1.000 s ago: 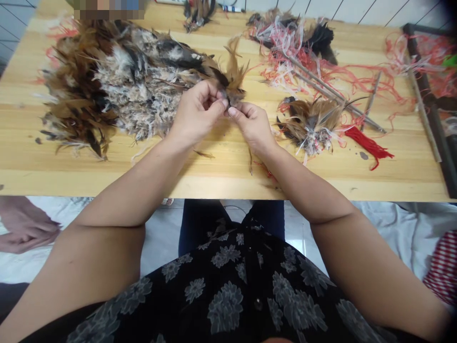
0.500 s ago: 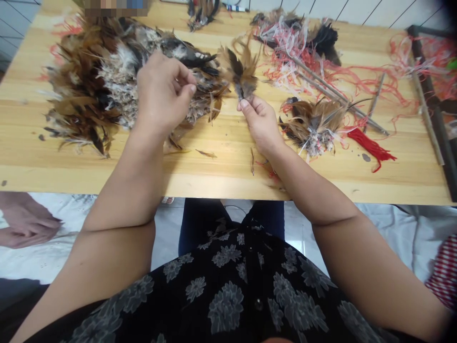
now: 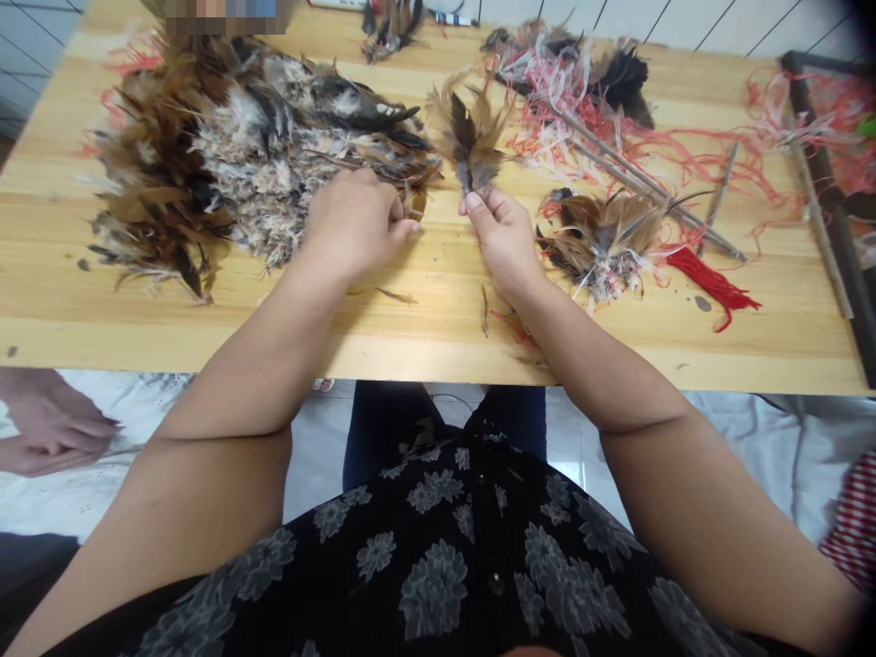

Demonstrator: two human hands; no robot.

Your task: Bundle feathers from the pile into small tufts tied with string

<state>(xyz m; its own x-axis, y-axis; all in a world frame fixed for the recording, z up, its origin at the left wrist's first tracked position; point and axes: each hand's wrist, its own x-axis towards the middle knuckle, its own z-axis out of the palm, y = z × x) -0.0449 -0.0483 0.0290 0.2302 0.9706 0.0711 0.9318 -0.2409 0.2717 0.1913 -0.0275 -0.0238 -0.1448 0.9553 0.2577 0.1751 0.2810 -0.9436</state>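
My right hand (image 3: 505, 239) pinches a small bunch of brown and black feathers (image 3: 471, 137) by its base, the tips fanning out away from me. To its left, my left hand (image 3: 359, 219) is closed, thumb against fingers, at the near right edge of a large feather pile (image 3: 253, 146). Whatever lies between those left fingers, if anything, is too small to make out. The pile has brown plumes on the left and pale, fluffy quill ends in the middle. Right of my right hand lies a tied feather bundle (image 3: 606, 242) with white and pink strands.
Red and white plastic strands (image 3: 547, 100) spread over the table's back right with thin sticks (image 3: 643, 182). Red yarn (image 3: 712, 285) lies near a dark frame (image 3: 831, 210). A small feather bunch (image 3: 390, 27) and a marker (image 3: 455, 18) are at the back. Another person's hands (image 3: 58, 424) rest at left.
My left hand has moved right and nearer to me, from over the pile to its near right edge. My right hand keeps its hold, and the feather bunch shifts slightly right.
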